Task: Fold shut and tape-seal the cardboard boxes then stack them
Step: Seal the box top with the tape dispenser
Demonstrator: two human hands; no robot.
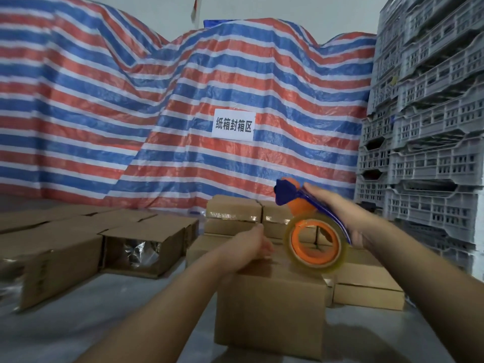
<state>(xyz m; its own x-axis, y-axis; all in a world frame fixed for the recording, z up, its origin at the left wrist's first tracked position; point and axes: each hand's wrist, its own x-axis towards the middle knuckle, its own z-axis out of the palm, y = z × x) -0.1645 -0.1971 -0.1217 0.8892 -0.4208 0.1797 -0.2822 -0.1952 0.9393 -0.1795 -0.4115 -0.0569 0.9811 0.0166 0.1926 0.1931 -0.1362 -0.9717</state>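
1. Nearest to you stands the box [269, 307], on the grey floor [78, 323] between your forearms. Its top looks folded shut. I cannot tell if tape already lies on the seam, because the picture is blurred there.
2. Your left hand [251, 244] rests on the far part of the box top, the fingers rather straight and pressing down, holding nothing.
3. Your right hand [337, 213] grips the dispenser [309, 218] by its blue handle, fingers curled around it. The clear roll [317, 244] on its orange core hangs just above the right part of the box top; whether it touches the cardboard I cannot say.
4. I judge that the sealing step is in hand. The next move calls for putting the blade end on the far edge, pulling along the middle seam to the near side, while the left hand keeps the flaps down.
5. Just behind, to the right, the stack [235, 221] of closed boxes waits; the sealed box should go there after.
6. To the left lie the open boxes [141, 247], one showing plastic inside, not yet closed.
7. Farther away hangs the tarp [131, 100] with a white sign [233, 124], and grey crates [432, 113] stand at the right.
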